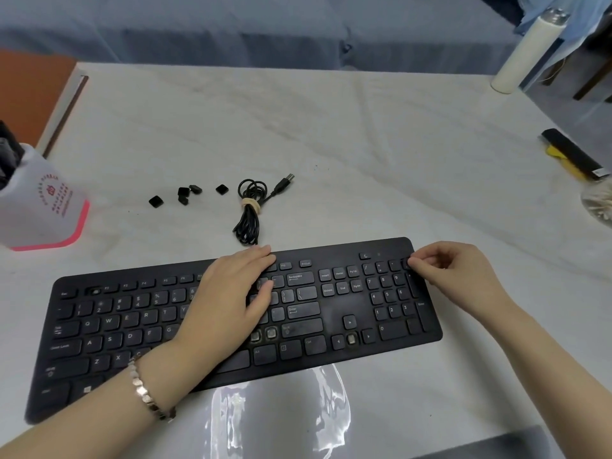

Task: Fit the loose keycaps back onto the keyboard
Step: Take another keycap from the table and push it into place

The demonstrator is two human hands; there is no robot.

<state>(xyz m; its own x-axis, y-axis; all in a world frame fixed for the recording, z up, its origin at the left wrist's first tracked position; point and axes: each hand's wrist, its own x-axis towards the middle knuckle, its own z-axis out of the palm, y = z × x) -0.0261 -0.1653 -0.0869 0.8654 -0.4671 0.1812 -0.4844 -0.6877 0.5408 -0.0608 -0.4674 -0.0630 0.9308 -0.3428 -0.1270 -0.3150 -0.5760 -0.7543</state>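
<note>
A black keyboard [390, 246] lies across the white table in front of me. Some sockets stand bare, without caps: two by the right shift [263, 334] and one among the arrow keys [352, 338]. My left hand [231, 293] rests flat on the keyboard's middle, fingers together. My right hand [453, 270] pinches at the top right corner of the number pad, fingertips on a key there [406, 264]. Several loose black keycaps [183, 195] lie on the cloth beyond the keyboard, apart from both hands.
The keyboard's coiled cable with its USB plug [251, 207] lies behind the keyboard. A white and pink container [43, 207] stands at the left. A white bottle [523, 51] stands at the far right, a black bar [573, 154] nearer. Clear plastic film [281, 415] lies near me.
</note>
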